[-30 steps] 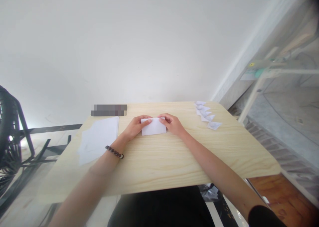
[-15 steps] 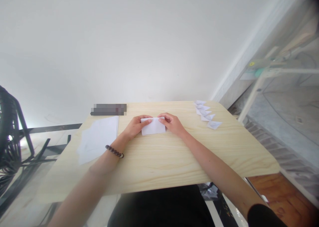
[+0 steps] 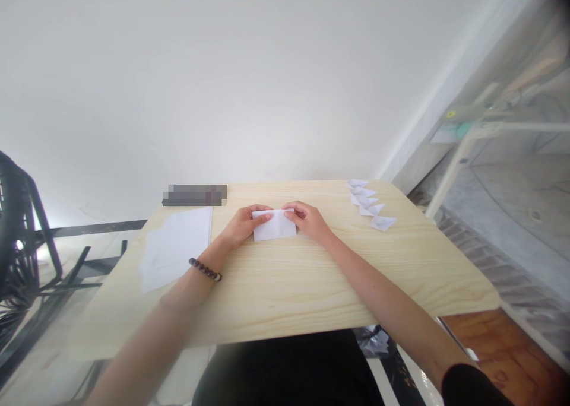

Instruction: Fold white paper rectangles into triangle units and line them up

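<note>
Between my two hands is a small folded sheet of white paper [image 3: 275,228], held above the middle of the wooden table [image 3: 285,299]. My left hand [image 3: 244,225] grips its left end, thumb on the near face and fingers behind. At the right end my right hand [image 3: 309,219] pinches it the same way, the thumb close to the upper edge. A faint upright crease shows near the paper's middle. The fingers behind the paper are mostly hidden. A beaded bracelet circles my left wrist.
Loose white sheets [image 3: 178,246] lie on the table's left side, partly behind my left forearm. Behind them is a dark, pixelated object [image 3: 195,196]. Several folded paper pieces [image 3: 383,223] form a row at the right rear. A white wall [image 3: 285,97] rises behind the table.
Almost nothing differs. Both hands keep their hold on the folded paper, which appears very slightly tilted or flexed compared with before.
</note>
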`<state>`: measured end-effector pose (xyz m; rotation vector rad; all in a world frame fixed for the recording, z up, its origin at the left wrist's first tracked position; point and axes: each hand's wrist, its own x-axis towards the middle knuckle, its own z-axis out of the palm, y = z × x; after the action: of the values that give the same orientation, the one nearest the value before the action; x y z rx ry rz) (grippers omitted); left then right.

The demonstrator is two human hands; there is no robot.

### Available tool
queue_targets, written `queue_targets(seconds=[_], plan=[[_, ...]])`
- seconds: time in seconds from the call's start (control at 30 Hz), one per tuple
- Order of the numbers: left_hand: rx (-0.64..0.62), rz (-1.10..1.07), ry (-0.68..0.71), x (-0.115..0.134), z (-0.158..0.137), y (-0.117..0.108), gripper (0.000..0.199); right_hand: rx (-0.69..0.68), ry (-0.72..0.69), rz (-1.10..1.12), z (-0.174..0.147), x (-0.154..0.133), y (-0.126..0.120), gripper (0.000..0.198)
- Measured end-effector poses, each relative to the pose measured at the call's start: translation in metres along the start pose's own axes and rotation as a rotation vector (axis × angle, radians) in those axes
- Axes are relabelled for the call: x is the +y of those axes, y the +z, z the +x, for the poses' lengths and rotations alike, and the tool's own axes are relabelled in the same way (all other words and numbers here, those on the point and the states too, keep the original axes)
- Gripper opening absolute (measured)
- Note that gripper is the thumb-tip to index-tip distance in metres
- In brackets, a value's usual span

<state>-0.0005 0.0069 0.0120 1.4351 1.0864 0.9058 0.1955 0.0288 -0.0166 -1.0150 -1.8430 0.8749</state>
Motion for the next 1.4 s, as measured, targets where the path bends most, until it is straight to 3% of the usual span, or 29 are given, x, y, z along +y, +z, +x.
queue_targets(seconds=[1.4], plan=[[-0.032, -0.045, -0.038, -0.0039, 0.0026, -0.0001, 0.051, 0.001, 0.015, 0.017, -0.0006, -0.0002, -0.0005, 0.031]])
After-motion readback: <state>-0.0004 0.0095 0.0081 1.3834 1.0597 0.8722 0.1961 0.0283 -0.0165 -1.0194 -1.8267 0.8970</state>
